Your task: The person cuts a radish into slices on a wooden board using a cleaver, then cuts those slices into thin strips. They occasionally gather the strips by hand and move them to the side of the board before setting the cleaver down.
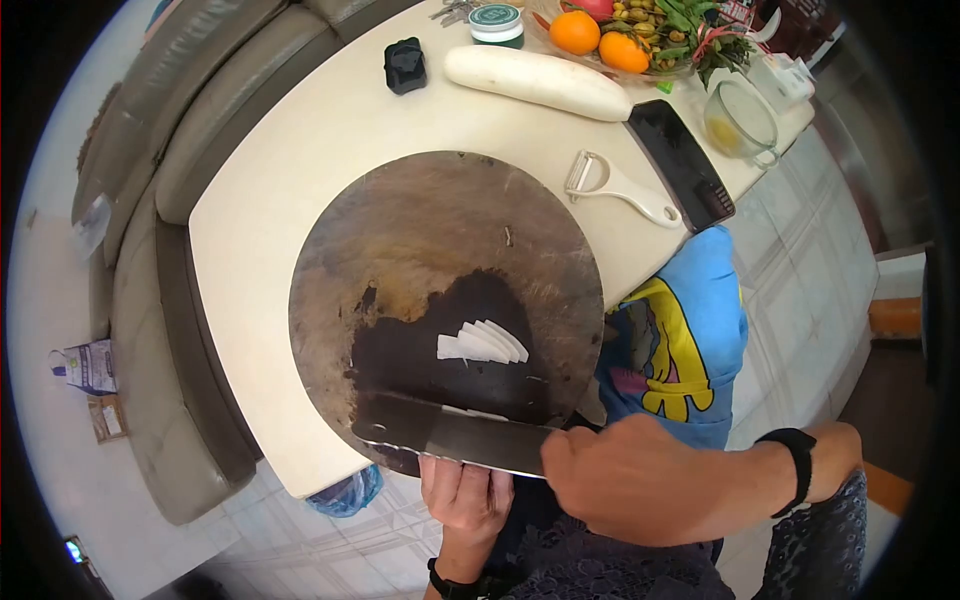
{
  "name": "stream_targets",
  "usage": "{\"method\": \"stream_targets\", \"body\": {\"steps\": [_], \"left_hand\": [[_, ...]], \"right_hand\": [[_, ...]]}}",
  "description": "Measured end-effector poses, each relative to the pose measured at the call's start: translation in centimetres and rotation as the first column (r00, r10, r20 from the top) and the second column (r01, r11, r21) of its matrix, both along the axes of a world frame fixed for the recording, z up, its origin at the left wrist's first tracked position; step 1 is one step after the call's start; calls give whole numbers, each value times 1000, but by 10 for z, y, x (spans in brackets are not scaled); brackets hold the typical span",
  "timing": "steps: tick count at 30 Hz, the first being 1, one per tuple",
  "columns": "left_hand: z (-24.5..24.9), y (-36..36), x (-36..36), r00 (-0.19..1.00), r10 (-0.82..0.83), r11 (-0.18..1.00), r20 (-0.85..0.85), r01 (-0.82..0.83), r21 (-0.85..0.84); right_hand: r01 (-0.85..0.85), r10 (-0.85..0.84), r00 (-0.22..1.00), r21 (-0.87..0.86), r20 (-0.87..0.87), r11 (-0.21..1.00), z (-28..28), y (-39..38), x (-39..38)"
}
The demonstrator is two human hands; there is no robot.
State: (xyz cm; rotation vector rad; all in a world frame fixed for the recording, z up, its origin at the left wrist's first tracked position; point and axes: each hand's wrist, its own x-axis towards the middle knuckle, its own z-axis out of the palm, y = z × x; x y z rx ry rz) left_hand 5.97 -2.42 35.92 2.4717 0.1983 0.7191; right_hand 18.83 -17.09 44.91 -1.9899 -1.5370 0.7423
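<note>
I am gripping the cleaver with my right hand, fingers wrapping tightly round its handle, which is hiding inside my fist. The blade is lying almost flat and crossways over the near edge of the round chopping board. My left hand is sitting just below the blade at the board's rim, fingers lying side by side; their tips are disappearing under the steel, so I cannot tell whether they are pinching anything. A fan of thin white slices is resting on the dark, wet-looking patch of the board, a little beyond the blade and apart from it; what may be one more sliver is showing right at the blade's far edge. Further out on the pale table a white peeler is lying just beside the board, a whole white radish is stretching beyond it, and a dark phone is sitting near both
</note>
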Motion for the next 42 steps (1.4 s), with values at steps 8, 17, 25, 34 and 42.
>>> {"method": "stream_targets", "body": {"steps": [8,17,25,34,42], "left_hand": [[-1,0,-3,1000,11,999,-3,-11,37],[-5,-1,-6,1000,3,1000,4,-3,7],[-6,1,-8,1000,-5,997,-2,5,77],[-6,3,-8,1000,-20,998,-3,20,66],[-5,0,-3,998,15,994,55,-21,104]], "right_hand": [[-16,22,999,-188,30,982,18,-20,-2],[27,-28,999,21,25,999,-3,11,1],[-12,11,1000,-137,-4,991,16,-13,3],[-78,77,997,-109,-18,991,10,5,5],[-39,33,997,-76,-71,996,-6,0,11]]}}
